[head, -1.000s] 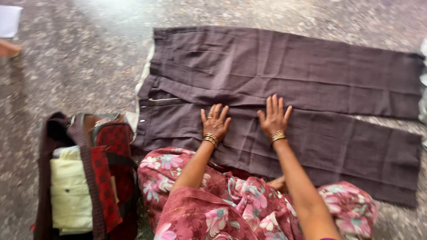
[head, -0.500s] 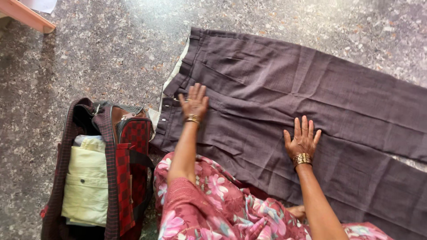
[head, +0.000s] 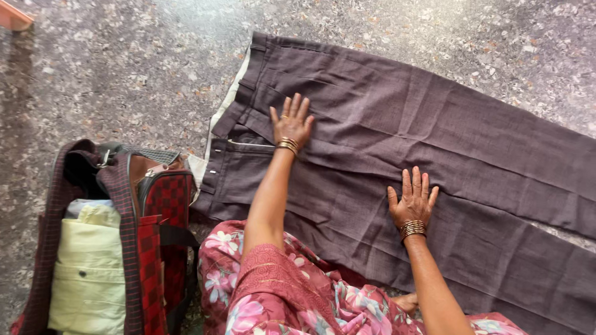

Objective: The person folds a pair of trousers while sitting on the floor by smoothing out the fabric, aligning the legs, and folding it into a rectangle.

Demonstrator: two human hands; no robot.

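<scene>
Lying flat, trousers [head: 397, 136] run waistband-left to seemingly legs-right.

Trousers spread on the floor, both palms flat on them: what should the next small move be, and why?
Probably sweep the right hand outward along the near leg of the brown trousers. The left hand already presses flat near the waistband, both legs lie spread apart on the speckled floor, and faint creases show in the cloth.

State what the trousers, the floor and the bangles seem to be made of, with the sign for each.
Trousers: woven cloth, matte brown, perhaps a linen or cotton blend; a fine weave and soft creases show.
Floor: polished speckled stone, probably terrazzo or granite; mottled chips and a slight sheen.
Bangles: gold-coloured metal, shiny; whether real gold cannot be told.
</scene>
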